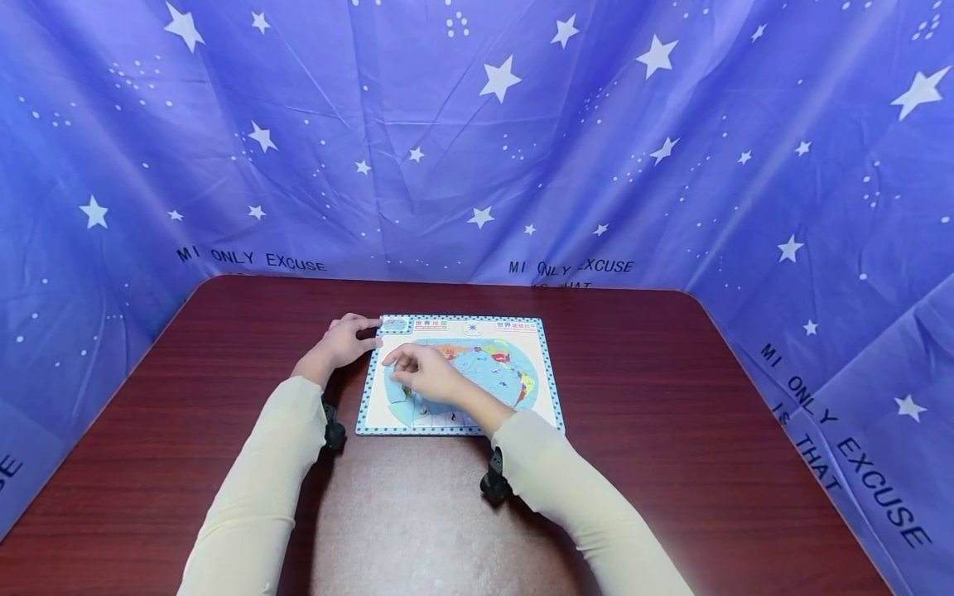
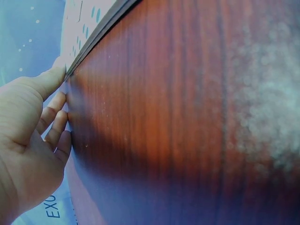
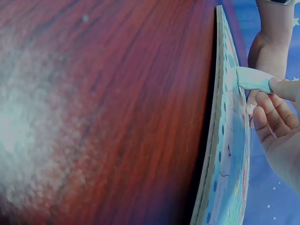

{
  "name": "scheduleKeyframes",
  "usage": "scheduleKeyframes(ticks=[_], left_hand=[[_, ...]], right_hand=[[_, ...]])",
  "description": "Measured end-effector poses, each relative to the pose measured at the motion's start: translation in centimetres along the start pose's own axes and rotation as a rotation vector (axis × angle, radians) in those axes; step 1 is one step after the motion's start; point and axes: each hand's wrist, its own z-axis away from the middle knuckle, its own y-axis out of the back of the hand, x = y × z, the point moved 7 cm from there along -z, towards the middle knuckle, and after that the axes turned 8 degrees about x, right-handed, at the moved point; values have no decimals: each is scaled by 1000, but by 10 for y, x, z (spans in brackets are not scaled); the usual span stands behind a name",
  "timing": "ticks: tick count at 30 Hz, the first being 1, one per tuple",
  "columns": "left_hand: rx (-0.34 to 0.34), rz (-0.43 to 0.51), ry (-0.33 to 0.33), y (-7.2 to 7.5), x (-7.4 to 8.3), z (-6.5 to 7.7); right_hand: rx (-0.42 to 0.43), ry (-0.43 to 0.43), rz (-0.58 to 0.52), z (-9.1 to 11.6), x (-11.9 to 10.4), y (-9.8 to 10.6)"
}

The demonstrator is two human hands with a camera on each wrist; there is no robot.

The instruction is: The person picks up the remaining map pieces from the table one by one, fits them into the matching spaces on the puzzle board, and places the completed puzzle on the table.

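A world map jigsaw board (image 1: pixel 547 364) with a dotted blue border lies on the table, its oval map mostly filled with coloured pieces. Over the map's left part is my right hand (image 1: pixel 428 374). In the right wrist view, that hand pinches a pale, curved puzzle piece (image 3: pixel 255 78) between thumb and fingers. The piece stands tilted up from the board, its far end at or near the map's surface. My left hand (image 1: pixel 344 341) touches the board's upper left edge, thumb and fingers extended. Its thumb (image 2: pixel 49 80) meets the board's edge in the left wrist view.
The dark red wooden table (image 1: pixel 656 447) extends around the board on all sides. Behind it and at both sides hangs a blue curtain (image 1: pixel 417 108) with white stars and lettering. Each wrist carries a small black camera (image 1: pixel 495 480).
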Motion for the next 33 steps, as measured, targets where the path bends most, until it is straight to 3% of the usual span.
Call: scheduleKeyframes(ticks=[9,33], left_hand=[[3,3,-19,0,1,0],[-1,4,-20,-2,-1,-1]], right_hand=[[-14,5,3,-3,2,-4],[-18,-84,84,-13,11,-6]])
